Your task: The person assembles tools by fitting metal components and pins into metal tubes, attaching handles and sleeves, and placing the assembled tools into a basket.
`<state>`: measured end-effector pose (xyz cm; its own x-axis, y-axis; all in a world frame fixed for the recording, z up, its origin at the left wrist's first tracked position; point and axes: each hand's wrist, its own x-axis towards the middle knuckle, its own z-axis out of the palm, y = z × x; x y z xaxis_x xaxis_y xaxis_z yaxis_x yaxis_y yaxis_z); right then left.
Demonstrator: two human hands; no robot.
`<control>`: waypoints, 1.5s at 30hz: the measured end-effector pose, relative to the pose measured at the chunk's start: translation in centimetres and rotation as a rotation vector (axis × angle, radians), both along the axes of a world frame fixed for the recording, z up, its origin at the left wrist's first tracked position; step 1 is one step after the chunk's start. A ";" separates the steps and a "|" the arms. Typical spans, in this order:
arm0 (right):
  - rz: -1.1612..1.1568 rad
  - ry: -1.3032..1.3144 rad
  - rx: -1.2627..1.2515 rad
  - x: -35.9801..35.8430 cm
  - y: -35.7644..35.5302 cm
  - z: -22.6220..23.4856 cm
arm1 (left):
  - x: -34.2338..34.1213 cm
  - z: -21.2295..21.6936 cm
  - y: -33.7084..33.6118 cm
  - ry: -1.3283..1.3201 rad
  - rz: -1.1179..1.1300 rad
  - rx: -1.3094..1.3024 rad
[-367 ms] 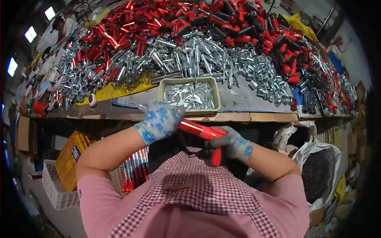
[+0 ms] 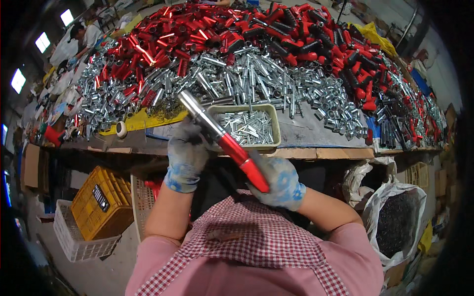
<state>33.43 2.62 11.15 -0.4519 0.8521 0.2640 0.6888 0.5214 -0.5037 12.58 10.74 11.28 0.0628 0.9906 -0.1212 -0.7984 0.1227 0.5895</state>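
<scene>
A tool with a shiny chrome tube and a red handle (image 2: 233, 149) slants across in front of me, its chrome end up and to the left. My right hand (image 2: 280, 183), in a blue-patterned work glove, is closed round the red lower part. My left hand (image 2: 186, 157), gloved too, has its fingers curled against the tool near where chrome meets red; the fingers are partly blurred. Just behind the tool, on the table edge, stands a cream tray (image 2: 277, 132) holding many small metal pins (image 2: 247, 126).
Heaped on the table are red tubes (image 2: 168, 34), chrome tubes (image 2: 252, 74), short metal rings (image 2: 328, 101) and red-and-black handles (image 2: 355, 74). Below left sit a yellow crate (image 2: 103, 202) and a white basket (image 2: 74, 239). An open white sack (image 2: 419, 207) of dark bits stands at the right.
The tool has swung from nearly level to a steep slant, its chrome end now in sight above my left hand. My left forearm has turned more upright; my right hand has shifted slightly down.
</scene>
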 end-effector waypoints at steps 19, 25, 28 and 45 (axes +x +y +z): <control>0.214 -0.114 0.254 -5.4 13.6 -0.2 | -7.4 -2.1 -1.8 0.772 -1.153 0.761; -0.013 -0.490 0.158 -8.3 32.1 -1.3 | -5.6 -2.3 -2.6 0.852 -1.172 0.468; 0.057 -0.734 0.129 -9.9 35.4 -3.8 | -5.6 -1.0 -1.8 0.744 -1.057 0.438; 0.546 0.154 -0.356 -1.8 10.7 6.1 | -2.1 -1.7 -2.8 1.013 -0.586 0.487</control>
